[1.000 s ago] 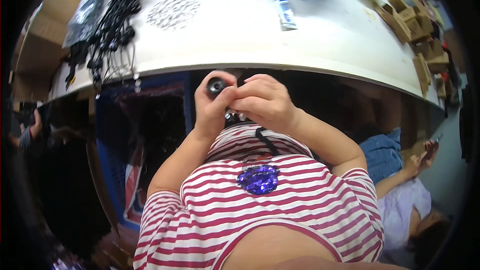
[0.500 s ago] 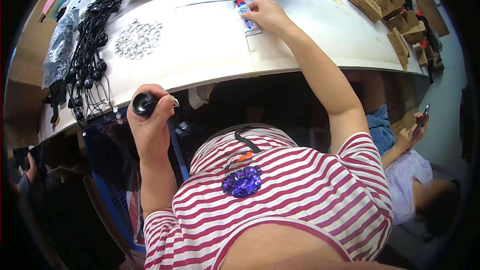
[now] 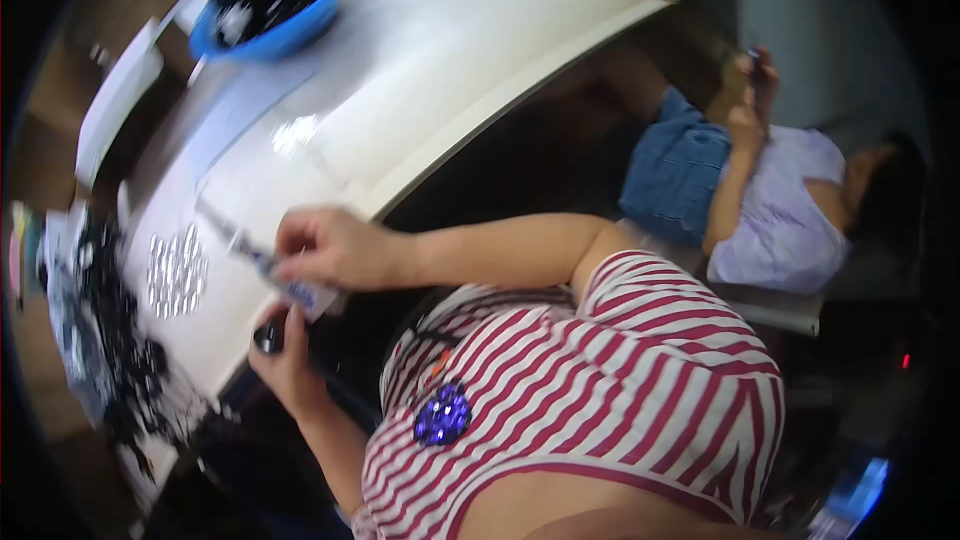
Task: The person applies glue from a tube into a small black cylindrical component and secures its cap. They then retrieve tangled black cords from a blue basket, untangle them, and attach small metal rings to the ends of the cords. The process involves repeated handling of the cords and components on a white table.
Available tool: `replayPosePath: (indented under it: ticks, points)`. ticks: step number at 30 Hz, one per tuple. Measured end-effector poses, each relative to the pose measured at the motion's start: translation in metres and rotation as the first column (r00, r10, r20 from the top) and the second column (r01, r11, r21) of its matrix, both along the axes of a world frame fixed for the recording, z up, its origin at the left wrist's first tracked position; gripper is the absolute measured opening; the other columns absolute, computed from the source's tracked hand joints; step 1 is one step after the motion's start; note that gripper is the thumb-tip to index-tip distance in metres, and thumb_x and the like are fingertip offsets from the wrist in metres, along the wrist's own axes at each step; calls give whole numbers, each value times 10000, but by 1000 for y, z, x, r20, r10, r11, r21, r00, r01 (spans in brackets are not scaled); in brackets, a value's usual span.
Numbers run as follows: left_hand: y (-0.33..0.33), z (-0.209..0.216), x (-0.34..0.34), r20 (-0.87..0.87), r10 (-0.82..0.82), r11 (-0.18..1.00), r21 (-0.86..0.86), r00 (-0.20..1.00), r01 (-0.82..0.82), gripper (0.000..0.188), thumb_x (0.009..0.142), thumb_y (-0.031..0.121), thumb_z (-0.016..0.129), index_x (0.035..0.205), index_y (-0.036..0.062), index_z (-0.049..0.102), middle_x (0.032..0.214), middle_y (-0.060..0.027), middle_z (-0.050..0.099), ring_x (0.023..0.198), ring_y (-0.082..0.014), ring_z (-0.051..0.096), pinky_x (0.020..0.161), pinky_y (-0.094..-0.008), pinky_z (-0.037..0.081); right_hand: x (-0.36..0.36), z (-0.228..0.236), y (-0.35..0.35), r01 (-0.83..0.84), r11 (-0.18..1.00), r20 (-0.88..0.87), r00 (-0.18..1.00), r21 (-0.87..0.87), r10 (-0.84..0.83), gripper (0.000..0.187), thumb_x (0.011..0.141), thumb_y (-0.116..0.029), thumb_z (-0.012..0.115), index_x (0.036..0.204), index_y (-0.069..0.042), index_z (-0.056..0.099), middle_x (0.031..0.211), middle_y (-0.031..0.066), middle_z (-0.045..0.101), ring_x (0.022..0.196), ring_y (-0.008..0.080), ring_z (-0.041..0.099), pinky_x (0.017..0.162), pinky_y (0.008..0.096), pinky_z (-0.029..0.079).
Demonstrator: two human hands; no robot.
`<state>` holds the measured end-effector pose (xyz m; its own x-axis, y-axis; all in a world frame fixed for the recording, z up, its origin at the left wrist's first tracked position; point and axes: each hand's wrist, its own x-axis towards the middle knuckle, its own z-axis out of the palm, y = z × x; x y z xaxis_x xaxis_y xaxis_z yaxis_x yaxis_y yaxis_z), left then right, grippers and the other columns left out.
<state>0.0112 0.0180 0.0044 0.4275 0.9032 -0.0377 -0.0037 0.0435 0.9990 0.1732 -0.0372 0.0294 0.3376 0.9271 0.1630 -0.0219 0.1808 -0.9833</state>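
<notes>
Right hand grip pinches glue tube; left hand clasps black part.

right hand: grips glue tube | left hand: holds black round part (blurred)

Blue bowl, white table, red-and-white striped shirt, black round part.
</notes>
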Motion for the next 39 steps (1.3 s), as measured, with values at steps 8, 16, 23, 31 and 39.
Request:
replayPosePath:
  ticks: [8,16,23,31,39]
  points:
    - [-1,14,-14,41,-90,996,-12,995,91,197,718,49,669,891,-35,626,770,-27,613,685,-74,541,639,-195,426,-13,-9,-3,-234,970,-180,959,-62,220,295,747,-121,668,979,1,531,838,44,579,751,93,564,643,217,471]
    - [-1,6,-16,50,-104,995,-9,993,104,141,720,18,666,851,-25,635,727,-30,615,651,-54,542,582,-164,420,-20,-26,1,-281,952,-194,947,-120,255,162,755,-83,653,894,-7,620,803,48,630,736,96,590,684,223,486]
    - [-3,2,-13,-198,-187,971,113,962,212,138,717,67,677,825,-6,634,717,-21,612,647,-73,532,606,-192,424,-13,-30,-2,-230,968,-212,956,-103,205,144,778,-128,610,863,-12,616,743,48,619,669,82,565,620,221,453]
    - [-13,-7,-12,-84,-57,998,-19,995,55,199,716,52,659,874,-36,577,749,-20,539,627,-71,463,566,-187,338,-8,-25,7,-132,989,41,990,-70,135,143,738,-145,626,724,-8,588,596,53,562,569,67,495,511,256,395]
    - [-18,-1,2,-148,-170,984,20,974,175,155,712,26,648,809,-37,544,782,-53,524,724,-125,476,681,-250,373,5,-18,-5,13,999,150,988,34,-18,279,758,-277,614,675,-14,568,612,146,564,544,290,541,516,331,405]
